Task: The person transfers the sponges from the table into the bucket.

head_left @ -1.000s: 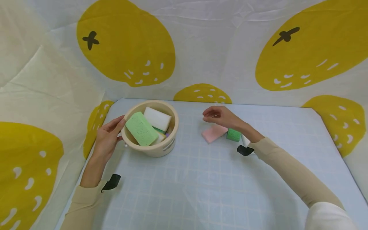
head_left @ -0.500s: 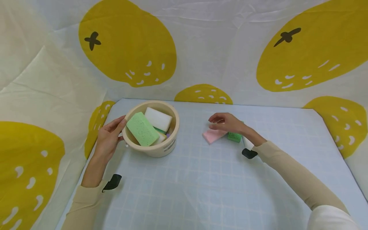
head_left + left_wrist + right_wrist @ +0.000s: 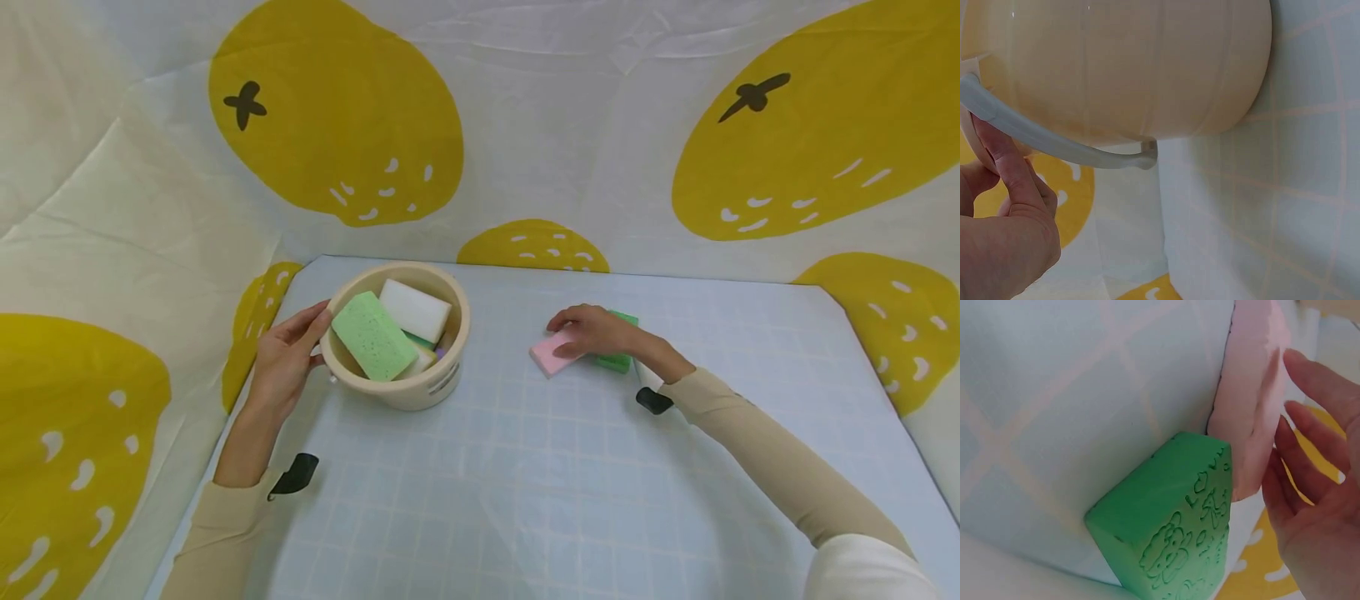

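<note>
In the head view my left hand [image 3: 285, 358] holds the rim of a cream bucket [image 3: 420, 392] from its left side, the thumb along the top edge. The left wrist view shows the fingers tucked at the rim beside the bucket's grey handle [image 3: 1054, 140]. My right hand [image 3: 596, 332] is over a pink sponge [image 3: 551, 354] lying on the table, its loosely curved fingers at the far edge. In the right wrist view the thumb tip is right at the sponge's upper edge. Close beside it lies a green sponge [image 3: 1179, 506] embossed with letters and a cartoon face.
A light green sponge [image 3: 373, 337] and a white sponge [image 3: 414, 311] top several sponges in the bucket. A white item [image 3: 648, 375] lies partly under my right wrist. A pale blue checked cloth [image 3: 480, 500] covers the table; printed fabric walls [image 3: 562, 142] rise behind and left.
My right hand has moved slightly right and down onto the pink sponge, uncovering the green sponge's far end. My left hand stays on the bucket rim.
</note>
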